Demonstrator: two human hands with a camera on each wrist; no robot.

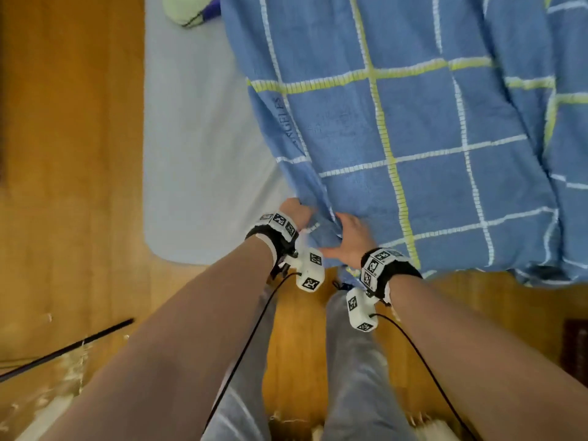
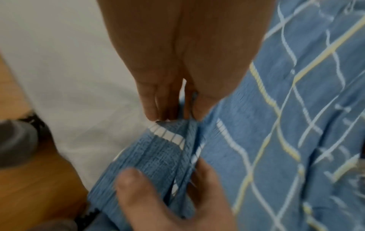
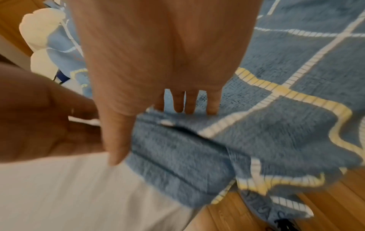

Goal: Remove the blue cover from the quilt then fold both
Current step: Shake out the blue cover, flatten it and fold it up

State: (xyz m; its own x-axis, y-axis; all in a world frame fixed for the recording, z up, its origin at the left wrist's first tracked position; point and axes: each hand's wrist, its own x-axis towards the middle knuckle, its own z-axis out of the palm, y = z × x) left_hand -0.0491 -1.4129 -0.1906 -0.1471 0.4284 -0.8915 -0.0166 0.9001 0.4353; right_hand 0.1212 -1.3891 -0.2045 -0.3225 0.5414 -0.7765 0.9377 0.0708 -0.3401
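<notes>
While left hand pinches blue cover corner, right hand grips beside.

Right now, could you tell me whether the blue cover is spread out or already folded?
Mostly spread, not folded: the blue cover lies across the bed, bunched only at its near corner, which the left hand and right hand grip.

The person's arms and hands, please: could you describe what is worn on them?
Both hands, left hand and right hand, are bare. Each wrist carries a black band ringed with white blocks bearing black-and-white square markers, plus a white camera box below it with the same markers. A thin black cable trails from each box. The sleeves are close-fitting.
</notes>
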